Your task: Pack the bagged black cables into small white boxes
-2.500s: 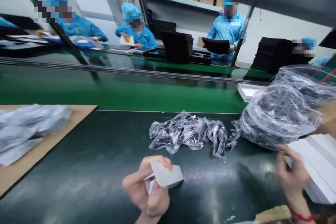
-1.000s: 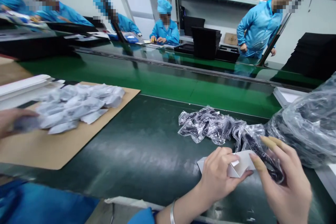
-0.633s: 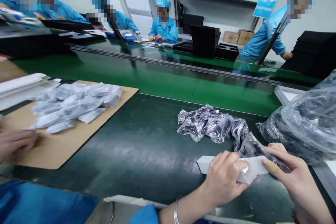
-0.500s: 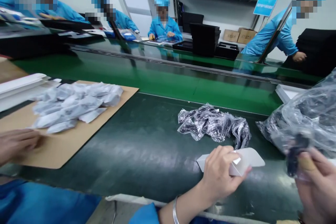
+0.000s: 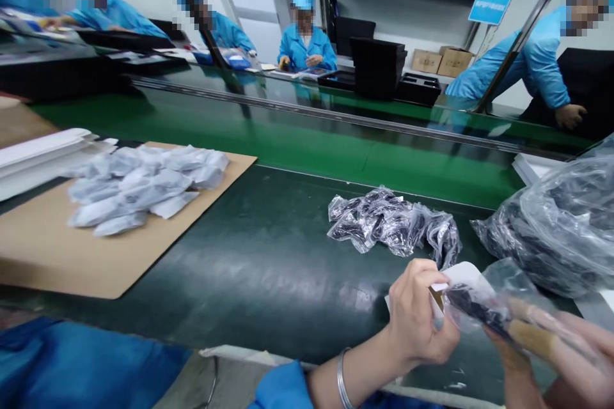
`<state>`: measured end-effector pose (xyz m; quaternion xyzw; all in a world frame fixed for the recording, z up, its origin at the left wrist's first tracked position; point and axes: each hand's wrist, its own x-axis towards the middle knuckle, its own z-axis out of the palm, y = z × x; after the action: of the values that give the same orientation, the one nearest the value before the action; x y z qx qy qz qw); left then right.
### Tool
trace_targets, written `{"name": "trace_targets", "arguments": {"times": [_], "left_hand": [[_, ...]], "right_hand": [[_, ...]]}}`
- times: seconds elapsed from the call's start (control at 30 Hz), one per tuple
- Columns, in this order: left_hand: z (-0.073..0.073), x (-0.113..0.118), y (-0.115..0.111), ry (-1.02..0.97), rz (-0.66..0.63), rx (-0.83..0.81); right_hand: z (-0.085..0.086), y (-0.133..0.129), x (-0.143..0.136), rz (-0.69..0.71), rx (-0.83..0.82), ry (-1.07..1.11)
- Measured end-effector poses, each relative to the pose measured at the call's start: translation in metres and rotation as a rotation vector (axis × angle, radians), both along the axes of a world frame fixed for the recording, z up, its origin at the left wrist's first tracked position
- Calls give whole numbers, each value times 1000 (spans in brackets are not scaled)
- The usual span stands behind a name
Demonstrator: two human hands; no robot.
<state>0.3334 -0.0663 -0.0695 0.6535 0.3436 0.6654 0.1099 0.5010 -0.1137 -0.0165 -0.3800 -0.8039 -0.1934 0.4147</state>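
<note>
My left hand (image 5: 419,313), with a silver bangle at the wrist, is closed round a small white box (image 5: 465,276) near the front edge of the dark green table. From the right, my right hand (image 5: 551,332) grips a clear bag with a dark item (image 5: 474,307) inside. The bag's end is at the box, beside the left fingers; how far it reaches inside is hidden. Behind the hands lies a pile of clear-bagged dark items (image 5: 393,223).
White wrapped packets (image 5: 139,188) lie on a cardboard sheet (image 5: 115,268) at left, beside white folded card (image 5: 43,156). A large plastic bag (image 5: 556,223) stands at right. Beyond the green belt (image 5: 288,140), several people in blue work near black trays (image 5: 377,67).
My right hand has brought the bagged item left to the box in my left hand. Another person's hand at the far left has left the cardboard. The view has shifted slightly.
</note>
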Motion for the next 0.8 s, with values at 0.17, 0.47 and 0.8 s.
{"name": "trace_targets", "arguments": {"times": [0.17, 0.47, 0.8], "left_hand": [[-4, -4, 5, 3, -20, 91], [-12, -2, 4, 23, 67, 40], [-10, -3, 1, 17, 89, -17]], "right_hand": [[25, 11, -40, -12, -37, -113], [19, 14, -50, -113, -96, -11], [8, 21, -49, -54, -121, 73]]}}
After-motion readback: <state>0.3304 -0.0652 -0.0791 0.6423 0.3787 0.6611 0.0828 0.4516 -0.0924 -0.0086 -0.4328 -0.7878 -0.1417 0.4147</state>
